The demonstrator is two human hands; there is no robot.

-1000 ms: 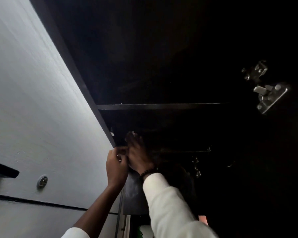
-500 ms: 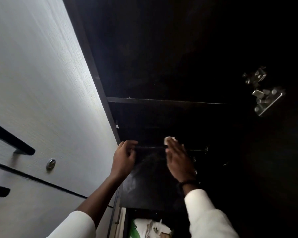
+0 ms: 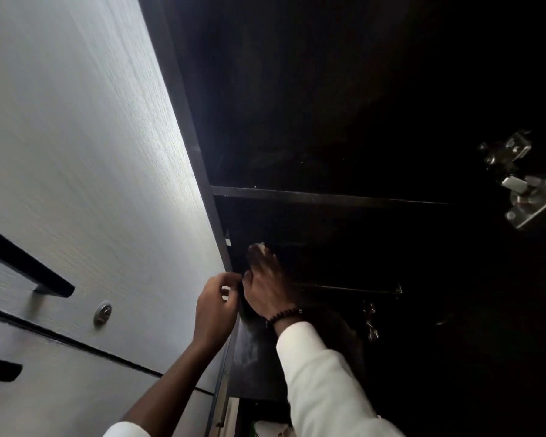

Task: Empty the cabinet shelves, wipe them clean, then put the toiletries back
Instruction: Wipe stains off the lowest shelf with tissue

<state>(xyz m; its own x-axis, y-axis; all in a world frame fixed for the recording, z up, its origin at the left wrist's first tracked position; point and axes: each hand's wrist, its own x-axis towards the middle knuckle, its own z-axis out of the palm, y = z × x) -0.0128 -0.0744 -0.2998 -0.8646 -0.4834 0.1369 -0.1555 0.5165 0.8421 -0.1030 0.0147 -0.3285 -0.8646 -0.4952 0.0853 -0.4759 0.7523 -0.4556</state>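
White cloth (image 3: pixel 260 246) now further left, right hand (image 3: pixel 270 290).

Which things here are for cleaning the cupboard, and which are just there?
For the job:
- right hand, reaching onto the dark shelf
- small pale wipe at its fingertips
- left hand, at the shelf's front edge
- upper shelf

Just there:
- metal door hinge
- grey door beside the cabinet, with its round lock and black handle
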